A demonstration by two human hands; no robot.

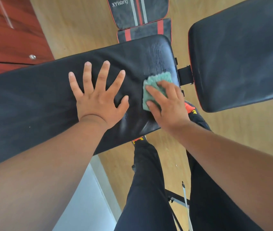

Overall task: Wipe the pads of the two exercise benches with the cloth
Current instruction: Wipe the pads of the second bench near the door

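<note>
The right hand (167,105) presses the cloth (155,87) at the long pad's (32,100) right end; the left hand (99,95) lies flat, fingers spread. The other pads look unwiped.

We are seeing the long pad (32,97) lying across the view, left hand (97,99) resting flat on its middle, fingers spread. Right hand (167,107) is pressing the cloth (157,80) onto the pad's right end. A second pad (239,60) is sitting just right of it, apart. Another bench (140,15) is lying behind. Legs (149,189) are standing before the pad.
</note>
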